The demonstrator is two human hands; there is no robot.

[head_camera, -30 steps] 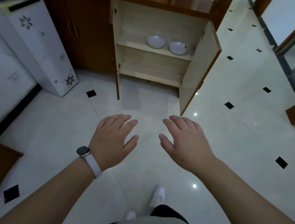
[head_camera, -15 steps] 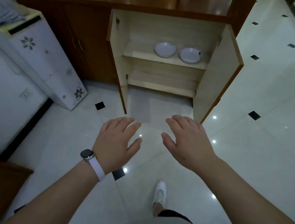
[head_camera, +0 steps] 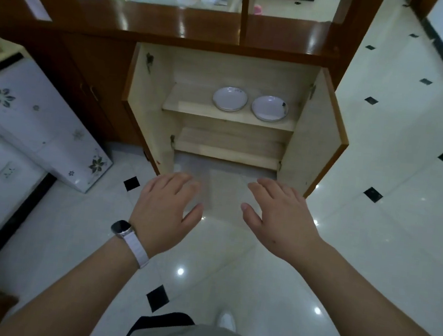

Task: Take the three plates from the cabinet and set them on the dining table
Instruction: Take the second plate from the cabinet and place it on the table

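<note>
Closer now than in the earlier frames, the open cabinet (head_camera: 232, 113) fills the upper centre of the frame, and both hands have advanced to just short of its door edges. Two white plates sit side by side on the upper shelf (head_camera: 194, 108): left plate (head_camera: 230, 99), right plate (head_camera: 269, 108), near each other, apparently not touching. No third plate is visible; whether it is stacked beneath one of these or already removed cannot be told. The lower shelf (head_camera: 227, 152) appears bare. Left hand (head_camera: 167, 208), with a white-strapped watch (head_camera: 124, 232) at the wrist, is spread and empty. Right hand (head_camera: 281, 216) is likewise spread and holds nothing. Both hover over the tiled floor (head_camera: 373, 226), well apart from the plates.

Risks, by judgement: the shelf is low and recessed, so a reaching forearm could strike the left door (head_camera: 149, 115) or right door (head_camera: 318, 134). Smooth plates lifted one per hand could slip; the glossy floor offers poor footing.
</note>
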